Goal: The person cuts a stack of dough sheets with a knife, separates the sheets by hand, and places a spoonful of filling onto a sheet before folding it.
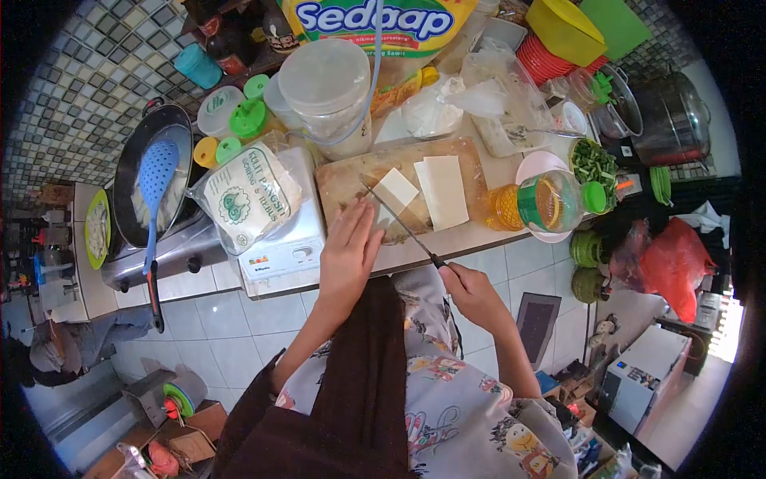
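A wooden cutting board (343, 177) lies on the counter. On it are a small pale square sheet (396, 190) and, to its right, a larger stack of pale rectangular sheets (443, 191). My right hand (475, 294) is closed round the black handle of a knife (400, 224), whose blade points up and left across the board, beside the small sheet's lower left edge. My left hand (348, 243) lies flat at the board's lower left, fingers stretched out, left of the blade. Nothing shows in it.
Left of the board, a plastic packet (250, 195) rests on a white scale (285, 259). Further left, a pan (128, 168) with a blue slotted spatula (159, 164) sits on a stove. Right are an oil bottle (550, 202) and chopped greens (593, 166). A bucket (325, 96) stands behind.
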Available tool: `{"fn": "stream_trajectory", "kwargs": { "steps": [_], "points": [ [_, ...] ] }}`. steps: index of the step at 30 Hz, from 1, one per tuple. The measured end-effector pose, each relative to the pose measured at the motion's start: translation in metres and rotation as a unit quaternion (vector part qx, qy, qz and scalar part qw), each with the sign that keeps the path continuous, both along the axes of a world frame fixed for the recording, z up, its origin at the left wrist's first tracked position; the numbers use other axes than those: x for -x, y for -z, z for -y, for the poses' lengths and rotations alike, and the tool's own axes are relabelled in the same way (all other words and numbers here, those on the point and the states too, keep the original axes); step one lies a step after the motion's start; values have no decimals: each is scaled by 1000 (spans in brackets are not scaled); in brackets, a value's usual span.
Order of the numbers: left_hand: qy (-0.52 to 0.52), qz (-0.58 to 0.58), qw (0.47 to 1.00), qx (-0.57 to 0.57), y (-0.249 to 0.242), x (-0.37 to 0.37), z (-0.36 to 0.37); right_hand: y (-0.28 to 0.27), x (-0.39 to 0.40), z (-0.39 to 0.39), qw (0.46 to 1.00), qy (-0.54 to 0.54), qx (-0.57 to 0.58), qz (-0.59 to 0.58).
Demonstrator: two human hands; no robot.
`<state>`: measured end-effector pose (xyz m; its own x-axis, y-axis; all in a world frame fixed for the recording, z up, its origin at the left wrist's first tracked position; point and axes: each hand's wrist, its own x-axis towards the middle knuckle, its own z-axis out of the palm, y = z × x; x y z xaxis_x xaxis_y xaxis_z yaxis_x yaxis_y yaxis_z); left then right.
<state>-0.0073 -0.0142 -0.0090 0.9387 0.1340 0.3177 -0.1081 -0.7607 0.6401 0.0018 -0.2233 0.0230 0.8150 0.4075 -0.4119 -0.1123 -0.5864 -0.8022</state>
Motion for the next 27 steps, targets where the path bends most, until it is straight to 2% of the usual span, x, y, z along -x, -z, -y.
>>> {"fn": "stream_trajectory", "kwargs": {
  "steps": [2, 18, 27],
  "points": [
    [8, 21, 999, -41, 6, -4, 3, 2, 0, 1, 1000, -4, 3, -4],
    [12, -5, 999, -37, 12, -9, 3, 1, -8, -1, 998, -32, 23, -41],
    [9, -6, 999, -35, 14, -9, 3, 6, 0, 3, 999, -17, 28, -22]
  ]
}}
